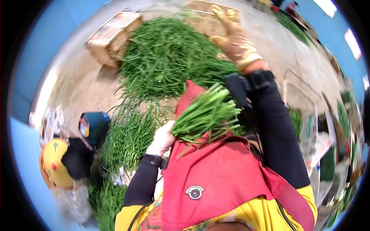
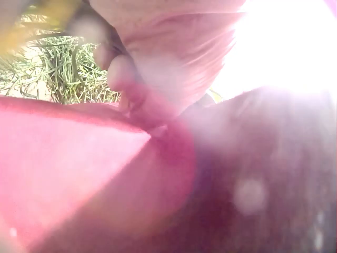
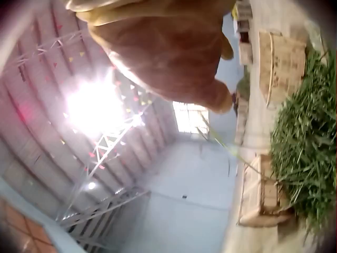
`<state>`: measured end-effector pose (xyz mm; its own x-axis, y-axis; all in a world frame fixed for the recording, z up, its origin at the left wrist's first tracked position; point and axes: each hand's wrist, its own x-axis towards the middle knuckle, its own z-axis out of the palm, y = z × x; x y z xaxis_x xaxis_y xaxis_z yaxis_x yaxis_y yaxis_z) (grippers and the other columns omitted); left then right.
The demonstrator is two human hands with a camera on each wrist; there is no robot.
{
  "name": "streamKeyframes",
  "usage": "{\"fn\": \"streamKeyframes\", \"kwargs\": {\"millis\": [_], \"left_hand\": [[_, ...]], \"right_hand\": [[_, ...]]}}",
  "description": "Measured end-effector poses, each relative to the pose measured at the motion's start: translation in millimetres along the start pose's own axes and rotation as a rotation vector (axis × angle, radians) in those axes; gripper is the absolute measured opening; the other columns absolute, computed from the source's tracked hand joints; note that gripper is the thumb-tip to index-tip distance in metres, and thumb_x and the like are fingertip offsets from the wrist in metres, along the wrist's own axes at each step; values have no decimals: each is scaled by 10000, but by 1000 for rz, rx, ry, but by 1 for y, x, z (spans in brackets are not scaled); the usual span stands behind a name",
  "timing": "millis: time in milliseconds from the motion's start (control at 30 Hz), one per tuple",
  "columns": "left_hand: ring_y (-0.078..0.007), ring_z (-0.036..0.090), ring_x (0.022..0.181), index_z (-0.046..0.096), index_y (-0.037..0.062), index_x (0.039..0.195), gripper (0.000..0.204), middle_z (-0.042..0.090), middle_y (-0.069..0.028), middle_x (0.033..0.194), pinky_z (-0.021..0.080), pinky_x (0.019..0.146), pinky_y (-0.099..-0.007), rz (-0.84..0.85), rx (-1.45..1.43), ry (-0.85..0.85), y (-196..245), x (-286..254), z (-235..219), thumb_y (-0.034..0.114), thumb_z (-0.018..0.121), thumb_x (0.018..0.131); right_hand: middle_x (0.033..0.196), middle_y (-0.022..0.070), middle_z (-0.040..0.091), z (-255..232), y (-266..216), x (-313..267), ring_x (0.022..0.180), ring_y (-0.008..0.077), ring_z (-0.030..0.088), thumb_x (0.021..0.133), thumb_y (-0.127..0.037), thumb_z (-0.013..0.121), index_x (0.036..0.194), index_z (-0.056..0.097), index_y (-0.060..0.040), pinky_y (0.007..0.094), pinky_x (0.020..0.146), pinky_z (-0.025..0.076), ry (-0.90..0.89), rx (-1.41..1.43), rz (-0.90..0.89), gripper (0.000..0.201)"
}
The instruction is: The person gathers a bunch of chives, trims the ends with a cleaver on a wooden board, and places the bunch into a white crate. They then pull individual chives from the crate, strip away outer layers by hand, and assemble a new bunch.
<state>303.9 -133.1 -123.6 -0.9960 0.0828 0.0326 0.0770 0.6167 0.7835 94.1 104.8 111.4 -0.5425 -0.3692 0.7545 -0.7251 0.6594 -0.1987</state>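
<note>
A bunch of green chives (image 1: 206, 115) lies across the red apron (image 1: 204, 177) on the person's lap. The left hand (image 1: 161, 138), in a pale glove, grips one end of that bunch. In the left wrist view the same hand (image 2: 168, 58) is close against the apron, and the chives it holds are hidden. Raised beyond the big chive heap (image 1: 165, 57), the right hand (image 1: 237, 42) wears a yellowish glove, its fingers spread and holding nothing. In the right wrist view a loose green blade (image 3: 226, 145) hangs in the air below this hand (image 3: 163, 47).
Wooden crates stand behind the heap, one (image 1: 115, 36) at the left and another (image 1: 214, 19) at the back. More loose chives (image 1: 127, 134) spread left of the lap. A yellow-and-black item (image 1: 58, 161) and a dark blue container (image 1: 94, 127) sit further left.
</note>
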Motion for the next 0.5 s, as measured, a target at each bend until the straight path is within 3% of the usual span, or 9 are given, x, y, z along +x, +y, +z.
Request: {"fn": "streamKeyframes", "kwargs": {"millis": [33,67,133,200,267,300,333,400,500], "left_hand": [[-253,656,864,615,75,1033,208,674,-142,958,504,762,-343,-33,-59,-15,6,2,-2,138,673,843],[-226,656,853,617,71,1045,222,677,-128,962,507,765,-329,-80,-118,-22,7,0,-3,129,682,841],[-181,645,847,617,67,1066,221,684,-85,951,512,766,-310,-79,-285,-7,-11,-1,8,92,670,853],[-104,608,853,608,64,1120,235,668,-28,979,509,729,-256,-286,-469,-86,-2,0,5,34,617,888],[-97,611,861,604,71,1148,247,665,-28,1010,511,735,-243,-298,-809,-65,-4,3,12,14,578,908],[-112,621,891,600,66,1157,265,665,-29,1034,520,754,-256,-266,-665,-91,-17,4,11,-21,550,911],[-120,627,890,596,58,1161,281,665,-22,1036,521,737,-262,-393,-810,-101,-2,6,9,-41,549,901],[-114,630,819,595,54,1159,287,670,-21,993,511,668,-250,-359,-666,-135,-8,7,10,-31,579,885],[-83,606,692,611,62,1129,325,675,-23,918,469,553,-217,-507,-588,-134,7,8,3,-34,653,822]], "right_hand": [[1260,69,583,-6,-3,-8,1111,206,557,837,-132,686,1390,473,-118,329,948,447,168,-41,-125,593],[1260,69,583,-17,9,-19,1111,206,557,837,-132,686,1390,473,-118,329,948,447,162,-67,-91,593],[1231,113,610,-35,34,-56,1132,185,557,893,-170,647,1373,483,-81,288,943,454,-141,477,246,514],[1204,70,620,-53,66,-106,1054,135,582,938,-243,607,1304,532,-15,244,909,454,-259,621,489,437],[1178,112,645,-62,87,-165,1049,183,607,914,-310,608,1284,558,-19,272,923,470,-323,546,707,474],[1181,81,636,-56,101,-203,1047,155,593,913,-342,620,1288,559,-41,269,914,460,-323,717,791,485],[1185,51,627,-52,107,-234,1044,128,579,913,-375,633,1292,561,-63,265,904,449,-319,894,874,496],[1210,58,611,-56,85,-258,1090,166,560,869,-506,638,1354,502,-82,354,937,437,-499,895,1267,659],[1258,83,580,-21,77,-306,1150,204,532,872,-544,606,1483,293,-112,444,949,423,-506,1218,1323,811]]}}
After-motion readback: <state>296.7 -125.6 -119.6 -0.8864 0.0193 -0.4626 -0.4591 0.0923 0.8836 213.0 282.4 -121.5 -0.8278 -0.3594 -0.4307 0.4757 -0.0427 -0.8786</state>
